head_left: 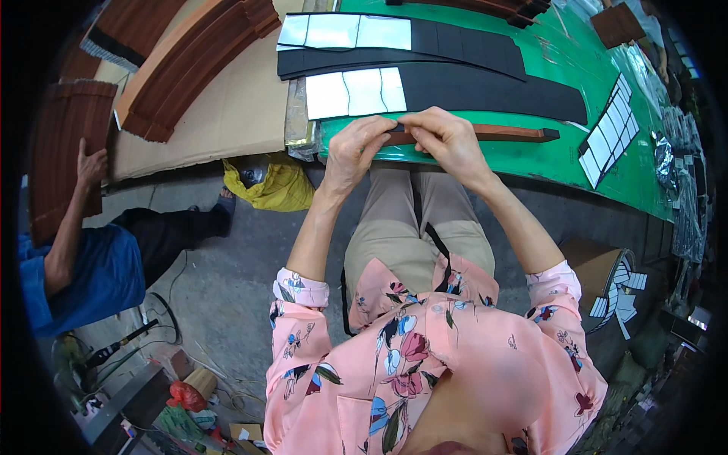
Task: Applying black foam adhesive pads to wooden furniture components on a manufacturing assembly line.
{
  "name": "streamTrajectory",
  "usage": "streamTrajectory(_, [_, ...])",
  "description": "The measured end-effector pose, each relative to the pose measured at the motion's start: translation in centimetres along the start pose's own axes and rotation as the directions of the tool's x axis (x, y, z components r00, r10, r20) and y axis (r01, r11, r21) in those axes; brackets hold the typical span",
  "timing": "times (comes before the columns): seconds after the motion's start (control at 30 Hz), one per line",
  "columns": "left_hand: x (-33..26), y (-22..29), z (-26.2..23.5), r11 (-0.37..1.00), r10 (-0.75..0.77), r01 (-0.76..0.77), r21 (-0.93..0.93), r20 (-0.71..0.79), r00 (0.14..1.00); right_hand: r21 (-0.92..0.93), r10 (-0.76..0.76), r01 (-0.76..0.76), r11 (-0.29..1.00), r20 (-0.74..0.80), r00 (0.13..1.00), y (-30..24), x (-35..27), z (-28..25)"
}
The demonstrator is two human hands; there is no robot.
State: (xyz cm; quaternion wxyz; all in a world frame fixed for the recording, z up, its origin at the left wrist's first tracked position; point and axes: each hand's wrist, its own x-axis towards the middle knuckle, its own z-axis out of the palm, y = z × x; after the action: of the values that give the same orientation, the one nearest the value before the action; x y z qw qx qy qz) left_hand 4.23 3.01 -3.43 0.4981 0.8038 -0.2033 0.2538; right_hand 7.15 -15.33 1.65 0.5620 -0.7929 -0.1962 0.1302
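While my left hand [356, 148] and right hand [447, 140] pinch a black pad [396, 129] onto the wooden strip [500, 134], I judge sticking underway. Next needs firm pressing against that strip.

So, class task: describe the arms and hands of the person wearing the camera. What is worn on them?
Both forearms are bare. The left hand and right hand wear no gloves; no rings or watch can be made out. Short pink sleeves with a dark red and blue flower print end above the elbows, each with a turned cuff.

A green surface [607, 163] spans the upper right. Grey concrete floor [227, 280] lies below it. A cardboard sheet [227, 114] carries stacked curved brown wooden pieces [189, 61] at upper left.
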Motion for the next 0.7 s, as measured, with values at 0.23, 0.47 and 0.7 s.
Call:
streamTrajectory(0.23, [-0.1,0.1,0.1,0.993,0.076,-0.076,0.086,0.000,0.997,-0.507,-0.384,0.330,0.796,-0.001,0.924,0.9,-0.8,0.4])
streamTrajectory(0.47, [1.0,1.8,-0.1,0.969,0.054,-0.072,0.235,0.082,0.995,0.200,0.053,-0.021,0.980,-0.158,0.986,1.2,-2.7,-4.2])
streamTrajectory(0.7, [1.5,2.9,1.3,0.971,-0.172,0.165,0.175,0.026,0.985,0.033,-0.067,0.083,0.996,-0.332,0.941,2.6,-6.4,-9.8])
